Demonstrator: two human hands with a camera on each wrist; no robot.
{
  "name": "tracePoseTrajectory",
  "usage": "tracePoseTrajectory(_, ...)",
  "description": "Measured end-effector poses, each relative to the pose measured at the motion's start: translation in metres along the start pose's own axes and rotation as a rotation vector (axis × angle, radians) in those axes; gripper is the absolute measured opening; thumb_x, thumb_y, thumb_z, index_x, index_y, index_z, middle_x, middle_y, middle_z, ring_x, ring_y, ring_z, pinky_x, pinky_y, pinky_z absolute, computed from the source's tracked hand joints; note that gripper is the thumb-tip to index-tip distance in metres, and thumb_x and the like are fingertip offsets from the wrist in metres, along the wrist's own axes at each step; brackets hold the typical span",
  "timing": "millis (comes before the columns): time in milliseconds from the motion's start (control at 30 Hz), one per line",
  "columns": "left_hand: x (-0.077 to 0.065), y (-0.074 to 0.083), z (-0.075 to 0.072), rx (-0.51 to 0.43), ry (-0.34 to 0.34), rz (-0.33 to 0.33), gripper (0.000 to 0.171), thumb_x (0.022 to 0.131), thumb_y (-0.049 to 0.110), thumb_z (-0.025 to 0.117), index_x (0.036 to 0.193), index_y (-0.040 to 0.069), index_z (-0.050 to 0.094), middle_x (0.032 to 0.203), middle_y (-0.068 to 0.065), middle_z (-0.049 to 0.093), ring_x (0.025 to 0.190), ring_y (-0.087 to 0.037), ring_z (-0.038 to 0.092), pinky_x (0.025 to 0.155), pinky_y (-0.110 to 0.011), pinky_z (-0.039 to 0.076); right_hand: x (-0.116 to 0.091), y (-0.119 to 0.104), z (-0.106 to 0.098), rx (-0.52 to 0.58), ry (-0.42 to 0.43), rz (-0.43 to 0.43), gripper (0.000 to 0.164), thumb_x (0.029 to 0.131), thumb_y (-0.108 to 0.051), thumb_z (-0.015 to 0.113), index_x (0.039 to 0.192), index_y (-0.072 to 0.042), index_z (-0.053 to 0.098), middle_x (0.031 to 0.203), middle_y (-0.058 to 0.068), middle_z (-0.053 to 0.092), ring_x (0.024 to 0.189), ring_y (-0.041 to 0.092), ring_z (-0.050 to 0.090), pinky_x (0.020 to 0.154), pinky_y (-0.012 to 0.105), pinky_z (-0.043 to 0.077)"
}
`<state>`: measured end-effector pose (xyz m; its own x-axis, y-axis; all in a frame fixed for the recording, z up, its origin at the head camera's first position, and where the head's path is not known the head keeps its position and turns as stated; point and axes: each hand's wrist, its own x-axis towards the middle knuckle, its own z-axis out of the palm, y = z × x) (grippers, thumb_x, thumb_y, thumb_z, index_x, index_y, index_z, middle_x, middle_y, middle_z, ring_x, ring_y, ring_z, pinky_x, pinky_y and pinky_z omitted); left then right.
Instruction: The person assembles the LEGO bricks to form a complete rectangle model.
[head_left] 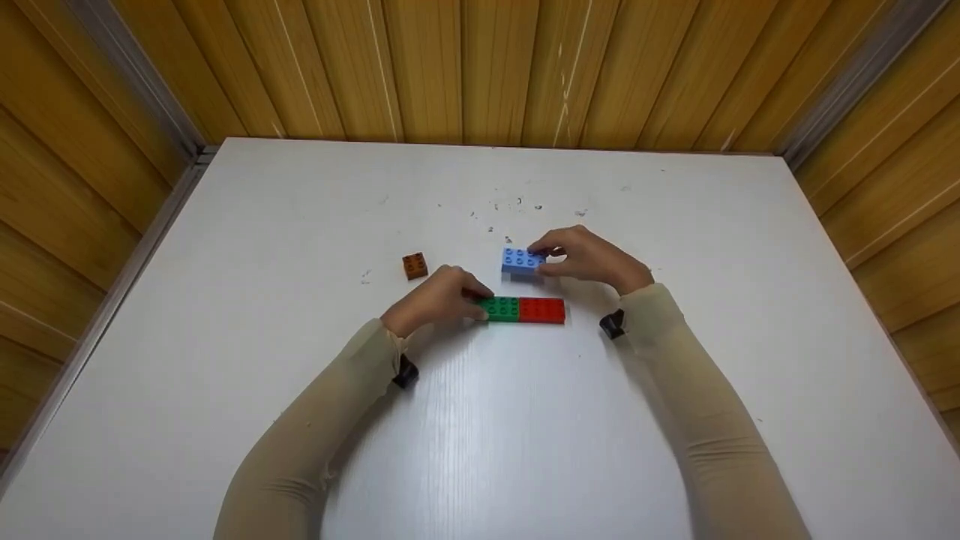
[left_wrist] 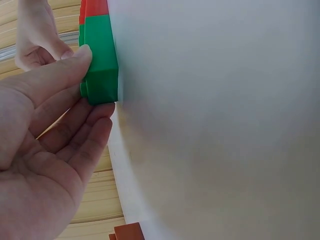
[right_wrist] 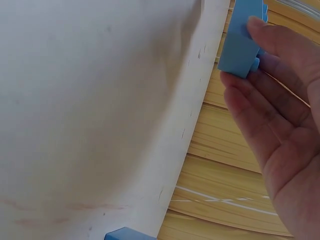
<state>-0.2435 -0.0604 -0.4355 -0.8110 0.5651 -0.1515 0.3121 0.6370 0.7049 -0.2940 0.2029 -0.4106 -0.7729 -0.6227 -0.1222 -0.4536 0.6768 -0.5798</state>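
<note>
My left hand [head_left: 442,298] pinches the left end of a green toy building brick [head_left: 503,308] between thumb and fingers. A red brick [head_left: 542,310] adjoins the green one on its right, in one straight row on the table. Behind this row is a light blue studded brick [head_left: 520,259], its right end pinched by my right hand [head_left: 589,256]. In the right wrist view the thumb lies on one side of the light blue brick [right_wrist: 242,42] and the fingers on the other. A shadow shows under it; whether it touches the table I cannot tell.
A small brown brick [head_left: 415,265] sits on the white table [head_left: 465,450], left of and behind my left hand. Part of another blue thing [right_wrist: 130,234] shows at the bottom of the right wrist view. Wood-look panels [head_left: 495,71] wall the table's back and sides.
</note>
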Motion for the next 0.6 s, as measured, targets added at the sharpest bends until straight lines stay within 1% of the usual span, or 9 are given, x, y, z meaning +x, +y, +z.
tracePoseTrajectory(233,0.0,0.0,0.0,-0.003,0.006,0.006,0.033,0.08,0.01,0.077,0.112,0.007,0.073,0.11,-0.006,0.072,0.103,-0.017,0.063,0.088,-0.031,0.052,-0.005,-0.003,0.002,0.0,0.008,-0.039,0.039,0.088,-0.016,0.07,0.125,-0.006,0.064,0.124,0.011,0.065,0.113,0.026,0.06,0.102,0.043,0.046)
tracePoseTrajectory(500,0.001,-0.001,0.001,-0.021,0.0,-0.022,0.033,0.08,0.01,0.077,0.113,0.007,0.072,0.11,-0.005,0.072,0.101,-0.015,0.063,0.088,-0.03,0.053,-0.011,-0.004,0.005,0.013,0.004,-0.081,0.037,0.087,-0.012,0.07,0.123,-0.005,0.065,0.122,0.012,0.066,0.111,0.029,0.063,0.097,0.045,0.049)
tracePoseTrajectory(600,0.001,-0.001,0.001,-0.021,0.003,-0.023,0.033,0.079,0.009,0.078,0.112,0.008,0.073,0.11,-0.005,0.072,0.101,-0.015,0.063,0.088,-0.03,0.053,-0.013,-0.006,0.006,0.008,0.011,-0.102,0.037,0.087,-0.012,0.07,0.123,-0.005,0.066,0.121,0.012,0.067,0.109,0.029,0.063,0.097,0.044,0.05)
